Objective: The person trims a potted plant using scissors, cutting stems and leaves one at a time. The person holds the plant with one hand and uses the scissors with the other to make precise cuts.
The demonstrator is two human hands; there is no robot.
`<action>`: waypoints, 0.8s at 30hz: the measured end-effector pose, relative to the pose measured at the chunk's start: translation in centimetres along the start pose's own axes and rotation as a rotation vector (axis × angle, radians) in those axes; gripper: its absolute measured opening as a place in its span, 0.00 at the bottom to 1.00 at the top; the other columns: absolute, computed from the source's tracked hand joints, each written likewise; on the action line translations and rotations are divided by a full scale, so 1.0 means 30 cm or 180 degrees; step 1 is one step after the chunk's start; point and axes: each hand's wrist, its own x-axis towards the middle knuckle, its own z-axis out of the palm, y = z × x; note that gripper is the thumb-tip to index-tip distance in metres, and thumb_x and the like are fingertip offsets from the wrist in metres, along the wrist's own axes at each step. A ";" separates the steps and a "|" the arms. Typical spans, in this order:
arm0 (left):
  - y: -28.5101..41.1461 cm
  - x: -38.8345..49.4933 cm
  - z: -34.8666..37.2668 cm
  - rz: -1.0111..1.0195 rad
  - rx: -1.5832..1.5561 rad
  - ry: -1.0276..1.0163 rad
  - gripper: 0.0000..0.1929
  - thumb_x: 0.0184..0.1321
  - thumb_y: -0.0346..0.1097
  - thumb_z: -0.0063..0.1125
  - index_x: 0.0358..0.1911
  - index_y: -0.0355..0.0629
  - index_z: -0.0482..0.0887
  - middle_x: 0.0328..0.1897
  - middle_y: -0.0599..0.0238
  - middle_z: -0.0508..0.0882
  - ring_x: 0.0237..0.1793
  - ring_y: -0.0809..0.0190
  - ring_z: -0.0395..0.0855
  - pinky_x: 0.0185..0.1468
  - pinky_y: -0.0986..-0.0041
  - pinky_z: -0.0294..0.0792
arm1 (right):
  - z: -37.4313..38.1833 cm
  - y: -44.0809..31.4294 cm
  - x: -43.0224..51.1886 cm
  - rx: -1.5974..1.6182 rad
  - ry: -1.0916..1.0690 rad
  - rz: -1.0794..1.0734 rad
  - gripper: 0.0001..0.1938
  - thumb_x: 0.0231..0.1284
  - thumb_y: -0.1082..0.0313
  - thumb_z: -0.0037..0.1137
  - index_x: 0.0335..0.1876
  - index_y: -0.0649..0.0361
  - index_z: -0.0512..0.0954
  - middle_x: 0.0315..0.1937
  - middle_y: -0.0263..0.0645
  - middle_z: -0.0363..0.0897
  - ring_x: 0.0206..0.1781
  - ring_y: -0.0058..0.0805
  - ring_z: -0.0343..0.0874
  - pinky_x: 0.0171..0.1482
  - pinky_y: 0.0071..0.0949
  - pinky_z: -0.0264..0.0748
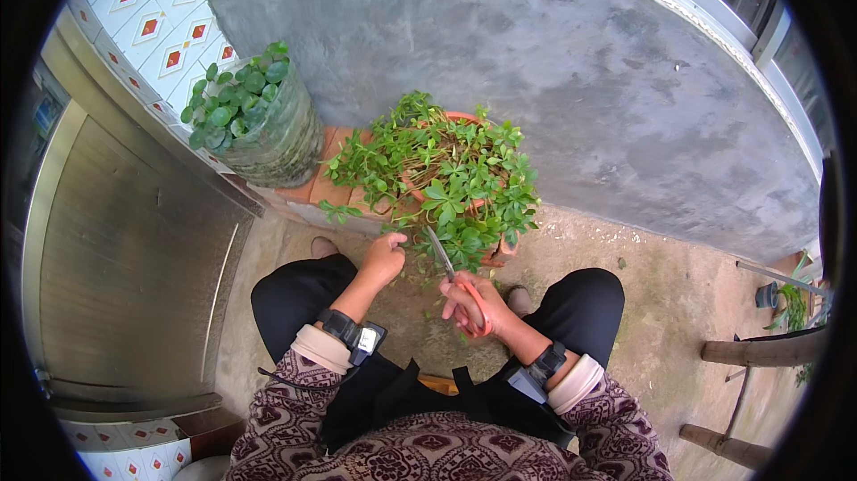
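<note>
A leafy green plant (455, 166) with trailing stems spreads over the rim of an orange pot (462, 117), which stands on bricks. In front of its near edge, my right hand (469, 303) holds scissors (443, 257) by their orange handles; the blades point up and left at the lower leaves. My left hand (385, 257) is just left of the blades, by the hanging stems, with its fingers curled; whether it holds a leaf or stem cannot be told. Small cut-off leaves lie on the ground between my feet.
Left of the plant, a tall cloudy container (284, 139) of round-leaved plants stands on the brick ledge (321, 180). A grey cement wall (535, 66) rises behind. At left is a metal door (134, 240). Wooden poles (763, 351) and a small dark pot (766, 295) are at far right.
</note>
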 end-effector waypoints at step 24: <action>-0.048 -0.004 0.006 0.0393 0.0933 0.0606 0.15 0.55 0.42 0.70 0.36 0.35 0.87 0.35 0.49 0.86 0.35 0.48 0.86 0.41 0.62 0.76 | -0.026 -0.003 -0.002 0.0032 -0.0023 0.0242 0.16 0.69 0.55 0.58 0.44 0.61 0.74 0.22 0.41 0.80 0.13 0.19 0.69 0.15 0.21 0.64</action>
